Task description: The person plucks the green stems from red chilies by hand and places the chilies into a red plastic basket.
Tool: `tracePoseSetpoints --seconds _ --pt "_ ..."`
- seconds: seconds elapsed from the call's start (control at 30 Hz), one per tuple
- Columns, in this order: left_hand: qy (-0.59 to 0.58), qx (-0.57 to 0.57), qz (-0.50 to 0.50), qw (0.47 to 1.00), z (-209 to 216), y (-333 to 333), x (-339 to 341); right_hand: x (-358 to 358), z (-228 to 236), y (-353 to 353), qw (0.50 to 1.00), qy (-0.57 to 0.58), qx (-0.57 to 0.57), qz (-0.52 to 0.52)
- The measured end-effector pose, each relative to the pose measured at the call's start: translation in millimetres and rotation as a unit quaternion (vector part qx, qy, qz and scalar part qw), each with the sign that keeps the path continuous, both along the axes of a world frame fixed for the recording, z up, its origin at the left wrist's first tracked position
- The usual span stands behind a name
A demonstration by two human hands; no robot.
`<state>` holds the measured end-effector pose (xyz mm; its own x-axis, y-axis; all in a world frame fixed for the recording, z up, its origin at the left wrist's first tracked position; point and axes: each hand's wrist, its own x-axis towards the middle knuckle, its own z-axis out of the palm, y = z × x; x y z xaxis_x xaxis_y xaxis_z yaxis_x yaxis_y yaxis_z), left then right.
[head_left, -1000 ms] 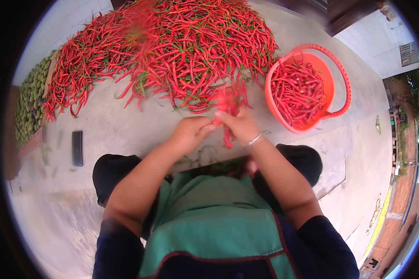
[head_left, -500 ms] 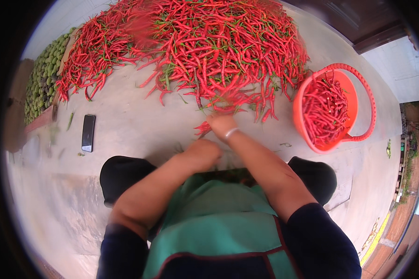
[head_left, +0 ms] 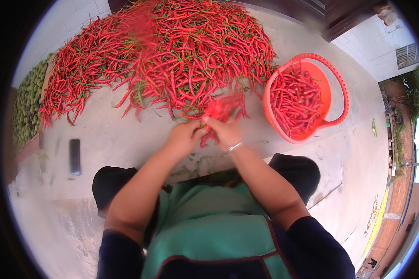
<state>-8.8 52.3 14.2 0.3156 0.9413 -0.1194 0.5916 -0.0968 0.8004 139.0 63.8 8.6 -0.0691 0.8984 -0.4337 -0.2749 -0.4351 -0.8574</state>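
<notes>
In front of me my two hands meet at the near edge of a big heap of red chili peppers [head_left: 186, 56]. My right hand [head_left: 226, 132] is closed round a small bunch of chili peppers [head_left: 210, 136], whose ends stick out below the fingers. Beyond that hand the red is blurred, so I cannot tell what is held from what lies on the floor. The fingertips of my left hand [head_left: 181, 136] pinch together against the bunch, at a small green bit that looks like a stem.
An orange-red basket [head_left: 269, 109] with a hooped handle stands right of the heap, holding red chili peppers [head_left: 295, 97]. A dark phone [head_left: 74, 157] lies on the concrete floor at left. Green round produce [head_left: 28, 104] is piled far left. Green scraps [head_left: 202, 163] lie before my knees.
My left hand has moved forward from near my lap to meet my right hand at the bunch. The view has shifted, so the heap, basket and phone appear farther left.
</notes>
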Motion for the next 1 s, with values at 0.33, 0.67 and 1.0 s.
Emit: tracePoseSetpoints --seconds 0.33,0.67,1.0 --pt "-0.078 -0.004 -0.132 0.988 -5 -27 37 60 4 -62 0.999 0.003 -0.044 0.001" --pt "-0.002 0.205 -0.259 0.944 4 -23 85 179 27 -6 0.969 0.165 -0.022 -0.185" --pt "0.216 -0.111 -0.419 0.875 -32 -35 37 150 -3 47 0.997 -0.044 -0.012 -0.068"
